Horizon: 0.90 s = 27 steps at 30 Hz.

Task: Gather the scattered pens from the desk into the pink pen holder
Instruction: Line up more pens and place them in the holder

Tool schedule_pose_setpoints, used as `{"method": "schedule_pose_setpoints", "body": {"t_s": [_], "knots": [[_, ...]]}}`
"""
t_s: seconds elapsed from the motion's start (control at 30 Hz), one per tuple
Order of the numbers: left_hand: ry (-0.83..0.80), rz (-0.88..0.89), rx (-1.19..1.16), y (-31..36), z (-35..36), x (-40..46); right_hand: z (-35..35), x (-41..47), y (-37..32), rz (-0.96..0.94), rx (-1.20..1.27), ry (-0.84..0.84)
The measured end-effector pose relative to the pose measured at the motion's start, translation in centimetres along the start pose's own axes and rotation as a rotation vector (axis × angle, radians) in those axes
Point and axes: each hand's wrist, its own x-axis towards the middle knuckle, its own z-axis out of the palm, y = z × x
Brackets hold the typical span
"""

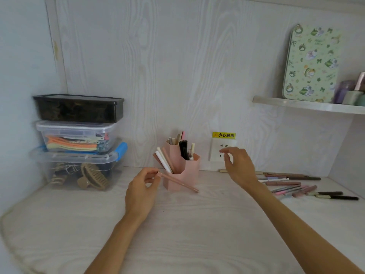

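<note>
Left hand [143, 186] pinches a light, stiff pink pen [178, 182] at its end; right hand [238, 167] hangs loosely apart, empty.

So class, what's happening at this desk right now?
A person is tidying pens into the pink holder, which already has several standing in it. The left hand pinches a pink pen by one end, just in front of the holder and not yet in it. The right hand hovers open and empty beside the holder, in front of the wall socket. A scatter of loose pens lies on the desk to the right, not yet gathered.
</note>
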Motion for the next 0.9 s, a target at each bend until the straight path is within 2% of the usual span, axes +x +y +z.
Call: {"method": "schedule_pose_setpoints", "body": {"t_s": [0.13,0.23,0.3,0.43,0.53,0.67,0.77,0.9], "knots": [[-0.022,0.052,-0.034,0.6,0.3,-0.1,-0.7,-2.9,7.9,0.309,-0.348,-0.33],[0.015,0.112,-0.024,1.2,0.4,-0.4,-0.5,-3.5,9.3,0.338,-0.454,-0.478],[0.073,0.158,-0.024,1.9,0.2,-0.6,0.1,-3.4,8.6,0.236,-0.427,-0.444],[0.279,0.268,-0.085,3.6,-0.3,-0.8,0.7,-3.6,7.0,0.047,-0.173,-0.358],[0.444,0.396,-0.137,5.9,-0.8,0.0,0.7,-3.5,7.0,0.075,-0.067,-0.324],[0.616,0.527,-0.08,10.2,-1.1,2.4,0.4,-3.5,6.9,0.105,-0.008,-0.305],[0.653,0.525,0.001,11.9,-0.7,4.6,0.3,-3.7,6.4,0.095,0.012,-0.299],[0.536,0.506,0.304,10.7,1.5,6.1,-0.3,-4.1,5.6,0.034,0.072,-0.338]]}}
